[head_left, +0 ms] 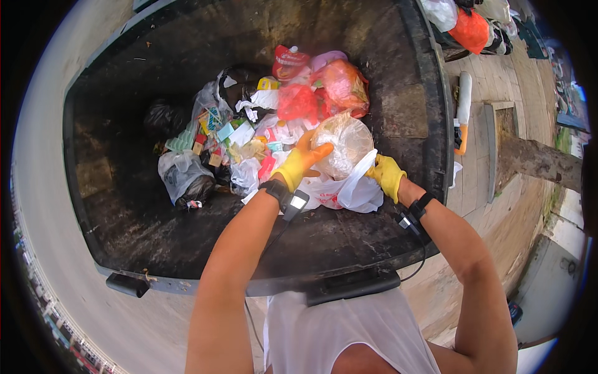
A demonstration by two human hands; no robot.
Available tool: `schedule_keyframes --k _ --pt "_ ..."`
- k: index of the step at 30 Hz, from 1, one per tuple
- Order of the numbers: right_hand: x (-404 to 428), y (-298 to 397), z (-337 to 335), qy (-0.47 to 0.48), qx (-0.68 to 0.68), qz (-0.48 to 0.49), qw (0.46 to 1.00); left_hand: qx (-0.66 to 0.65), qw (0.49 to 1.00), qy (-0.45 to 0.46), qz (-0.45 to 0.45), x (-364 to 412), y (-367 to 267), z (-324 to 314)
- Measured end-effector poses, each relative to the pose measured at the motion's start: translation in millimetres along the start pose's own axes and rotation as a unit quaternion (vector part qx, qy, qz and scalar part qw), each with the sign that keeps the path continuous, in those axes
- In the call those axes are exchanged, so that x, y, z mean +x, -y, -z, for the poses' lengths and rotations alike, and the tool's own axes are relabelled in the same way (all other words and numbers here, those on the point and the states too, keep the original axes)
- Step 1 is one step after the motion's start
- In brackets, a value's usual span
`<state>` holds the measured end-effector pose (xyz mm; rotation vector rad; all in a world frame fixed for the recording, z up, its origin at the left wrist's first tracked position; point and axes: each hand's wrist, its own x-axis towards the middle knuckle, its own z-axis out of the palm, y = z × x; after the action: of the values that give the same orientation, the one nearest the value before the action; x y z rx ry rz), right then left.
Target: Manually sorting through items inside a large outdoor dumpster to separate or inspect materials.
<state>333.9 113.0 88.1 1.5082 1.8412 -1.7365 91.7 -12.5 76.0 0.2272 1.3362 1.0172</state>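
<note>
My left hand (301, 161), in a yellow and orange work glove, is at the left side of a round container (343, 145) wrapped in clear crumpled plastic. One finger lies across its front; the other fingertips are partly hidden at its edge. My right hand (387, 174), also gloved, grips the raised edge of a white plastic carrier bag (359, 187) with red print. This bag lies open just below the container and overlaps its lower right edge. Both hands are inside a large dark waste bin (154, 243), over a heap of loose rubbish.
Red plastic bags (338, 86), a grey-white bag (180, 170), a green egg tray (182, 138) and small boxes lie in the bin. A black handle (352, 285) sits on the near rim. Outside, bagged rubbish (469, 30) and a tree trunk (537, 159) stand on the right.
</note>
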Motion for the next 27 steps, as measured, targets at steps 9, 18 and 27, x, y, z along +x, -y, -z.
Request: schedule_keyframes --k 9,18,27 --pt "-18.2 39.1 -5.9 0.137 -0.494 0.069 0.856 0.247 0.909 -0.096 -0.32 38.5 52.6 52.4" --pt "-36.3 118.1 13.3 -0.027 -0.334 0.121 0.934 0.385 0.863 -0.061 -0.323 -9.9 -10.2 49.5" --pt "-21.5 114.9 -26.5 -0.023 0.305 0.061 0.95 0.52 0.758 -0.112 -0.378 5.3 -1.6 38.0"
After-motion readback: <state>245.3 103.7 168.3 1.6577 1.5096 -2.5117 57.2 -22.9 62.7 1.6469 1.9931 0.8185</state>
